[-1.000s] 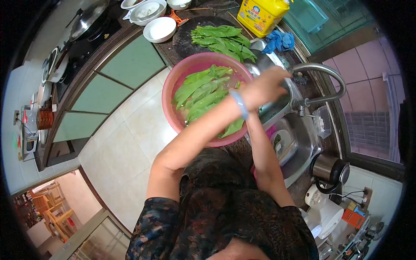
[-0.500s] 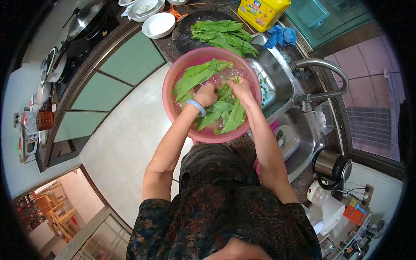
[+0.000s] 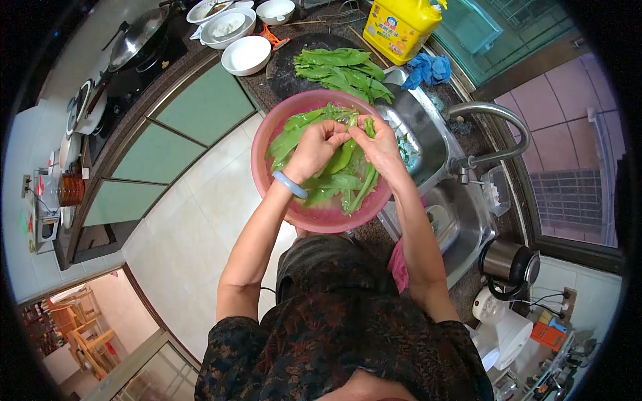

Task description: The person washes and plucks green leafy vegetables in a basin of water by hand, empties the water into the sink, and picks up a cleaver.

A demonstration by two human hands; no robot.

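A pink basin (image 3: 334, 225) of water holds long green leafy vegetables (image 3: 331, 184), some floating and some under the surface. My left hand (image 3: 315, 150), with a pale bangle on the wrist, is closed above the water, its fingertips pinching a leafy green. My right hand (image 3: 378, 148) is closed too, gripping leafy greens by their stem ends, with long leaves hanging down into the basin. The fingertips of both hands meet near the basin's far side. The fingers partly hide the stems.
More leafy greens (image 3: 341, 69) lie on a dark round board (image 3: 281, 65) behind the basin. White bowls (image 3: 246, 55) stand to its left. At right are a steel double sink (image 3: 428, 117), a curved faucet (image 3: 491, 107), a yellow jug (image 3: 401, 30), a blue cloth (image 3: 428, 69) and a kettle (image 3: 505, 260).
Both hands have risen out of the water and come together, now with leafy greens at the fingertips. The basin's contents have shifted, and the view has tilted slightly.
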